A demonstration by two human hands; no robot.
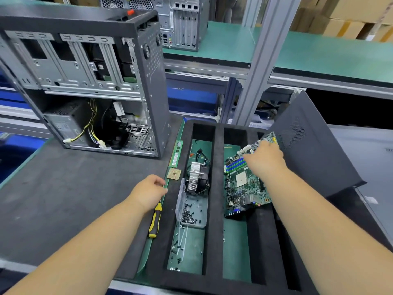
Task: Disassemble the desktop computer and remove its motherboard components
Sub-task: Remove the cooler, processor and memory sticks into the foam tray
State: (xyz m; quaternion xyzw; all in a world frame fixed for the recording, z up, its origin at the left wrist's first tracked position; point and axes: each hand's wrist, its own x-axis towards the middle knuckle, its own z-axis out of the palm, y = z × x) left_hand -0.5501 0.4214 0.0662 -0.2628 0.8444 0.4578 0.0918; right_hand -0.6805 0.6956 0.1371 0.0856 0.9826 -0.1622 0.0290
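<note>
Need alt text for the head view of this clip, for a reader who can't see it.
A person's right hand holds a green motherboard tilted in the right slot of a black foam tray, while the left hand rests at the tray's left edge by a yellow-and-black screwdriver. The middle slot holds a heatsink cooler and a box of screws; an opened computer case stands behind.

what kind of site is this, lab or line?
Likely an electronics teardown or refurbishing line, not a lab: an opened computer case on a matted bench, a foam sorting tray holding the motherboard, and cardboard cartons stacked behind.
</note>
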